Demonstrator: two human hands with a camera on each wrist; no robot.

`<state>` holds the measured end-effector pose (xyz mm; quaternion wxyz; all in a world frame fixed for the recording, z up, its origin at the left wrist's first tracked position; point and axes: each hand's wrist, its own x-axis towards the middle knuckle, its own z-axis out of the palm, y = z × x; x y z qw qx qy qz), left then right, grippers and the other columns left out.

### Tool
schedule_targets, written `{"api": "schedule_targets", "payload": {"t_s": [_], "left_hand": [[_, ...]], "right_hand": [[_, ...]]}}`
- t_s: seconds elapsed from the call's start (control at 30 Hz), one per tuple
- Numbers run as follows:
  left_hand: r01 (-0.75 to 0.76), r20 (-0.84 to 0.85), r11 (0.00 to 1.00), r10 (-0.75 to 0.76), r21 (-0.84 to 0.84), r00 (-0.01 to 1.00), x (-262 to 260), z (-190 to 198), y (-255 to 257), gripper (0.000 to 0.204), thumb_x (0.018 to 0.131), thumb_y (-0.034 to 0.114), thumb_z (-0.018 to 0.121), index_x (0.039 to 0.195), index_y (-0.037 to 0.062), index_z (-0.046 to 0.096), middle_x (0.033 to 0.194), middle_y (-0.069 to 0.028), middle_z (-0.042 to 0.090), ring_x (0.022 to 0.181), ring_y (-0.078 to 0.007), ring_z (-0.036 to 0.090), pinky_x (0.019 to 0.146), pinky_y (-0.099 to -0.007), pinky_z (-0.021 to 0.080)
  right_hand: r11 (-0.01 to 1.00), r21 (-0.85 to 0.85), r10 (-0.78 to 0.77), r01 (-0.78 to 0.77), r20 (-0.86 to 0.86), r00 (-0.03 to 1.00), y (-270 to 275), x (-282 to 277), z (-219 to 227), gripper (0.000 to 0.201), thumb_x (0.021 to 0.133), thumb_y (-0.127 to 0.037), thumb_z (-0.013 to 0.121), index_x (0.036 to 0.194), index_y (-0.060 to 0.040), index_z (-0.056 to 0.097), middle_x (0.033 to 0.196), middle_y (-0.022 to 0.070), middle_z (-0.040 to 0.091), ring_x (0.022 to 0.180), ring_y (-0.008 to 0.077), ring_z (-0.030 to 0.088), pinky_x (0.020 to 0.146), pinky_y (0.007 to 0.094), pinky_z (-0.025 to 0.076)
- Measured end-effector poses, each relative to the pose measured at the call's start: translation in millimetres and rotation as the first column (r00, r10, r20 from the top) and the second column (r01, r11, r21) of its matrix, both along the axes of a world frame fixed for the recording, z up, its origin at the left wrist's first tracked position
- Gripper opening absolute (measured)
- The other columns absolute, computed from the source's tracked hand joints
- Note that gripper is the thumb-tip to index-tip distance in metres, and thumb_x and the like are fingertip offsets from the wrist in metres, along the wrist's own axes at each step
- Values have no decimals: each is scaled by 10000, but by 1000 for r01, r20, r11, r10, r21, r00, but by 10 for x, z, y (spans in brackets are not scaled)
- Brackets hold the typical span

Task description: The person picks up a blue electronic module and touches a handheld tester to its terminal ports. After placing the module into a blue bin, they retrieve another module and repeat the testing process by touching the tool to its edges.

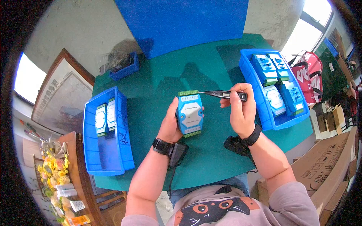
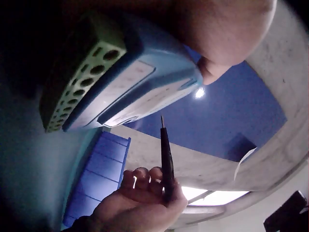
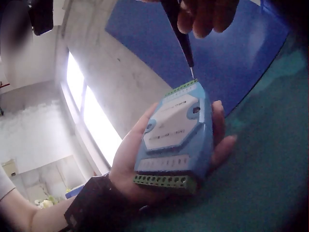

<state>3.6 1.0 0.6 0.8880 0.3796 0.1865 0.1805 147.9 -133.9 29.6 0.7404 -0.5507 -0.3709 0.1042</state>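
Observation:
My left hand [image 1: 169, 124] grips a blue electronic module [image 1: 190, 116] by its sides, over the table. The module has a pale label and green screw terminal strips at both ends, one strip [image 3: 164, 181] nearest the right wrist camera. My right hand [image 1: 242, 111] holds a slim black screwdriver [image 1: 215, 93] with a pale window in its handle. In the head view its metal tip meets the corner of the far green strip [image 1: 187, 93]. The right wrist view also shows the tip right at that strip's end. Part of my left fingers is hidden behind the module.
A blue bin [image 1: 124, 150] at left contains two similar modules. At right, another blue bin [image 1: 247, 67] contains several modules. A small blue box [image 1: 126, 71] with dark items stands at the back left of the green table [image 1: 205, 162]. A blue panel [image 1: 181, 26] rises behind.

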Motion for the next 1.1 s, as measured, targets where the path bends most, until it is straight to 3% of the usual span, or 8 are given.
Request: {"api": "schedule_targets", "payload": {"t_s": [0.57,0.67,0.77,0.97,1.07,1.1], "left_hand": [[4,-5,1000,-4,2,1000,6,14,-5,593,986,523,324,1270,40,518,1132,-149,639,1015,-288,639,898,-473,517],[8,-7,1000,-8,-6,1000,-3,17,-8,602,990,519,316,1306,37,493,1149,-184,628,1020,-290,625,902,-422,498],[3,-3,1000,-3,-6,1000,4,7,-2,598,985,527,322,1271,40,517,1131,-148,640,1011,-285,640,897,-470,517],[7,1,1000,-7,0,1000,2,11,-3,598,987,525,317,1271,38,518,1132,-148,640,1007,-285,640,899,-469,516],[7,-1,1000,-7,0,1000,0,18,-8,609,992,523,310,1301,32,498,1144,-183,630,1021,-283,625,898,-416,501],[7,-2,1000,-7,0,1000,2,15,-7,605,991,522,311,1294,33,502,1143,-171,632,1020,-285,630,901,-436,505]], "right_hand": [[999,-50,-12,13,26,1000,14,6,5,106,966,-107,501,1005,-10,478,760,67,624,673,93,615,597,241,492],[999,-47,-17,19,26,1000,10,10,-5,107,967,-109,499,1007,-11,479,761,70,629,676,92,617,597,242,494],[998,-61,-9,10,20,1000,22,1,8,107,966,-107,500,1008,-11,479,759,67,617,676,95,616,596,244,494],[998,55,15,-20,81,997,-29,9,-31,102,959,-101,503,1006,-14,478,774,58,590,688,102,623,599,250,499],[998,43,48,-52,95,994,-32,-11,-23,101,958,-103,502,1003,-15,479,777,60,594,694,98,627,605,248,501],[998,36,47,-51,85,995,-29,-15,-26,104,958,-104,503,1006,-15,479,778,61,599,694,97,627,606,246,501]]}}
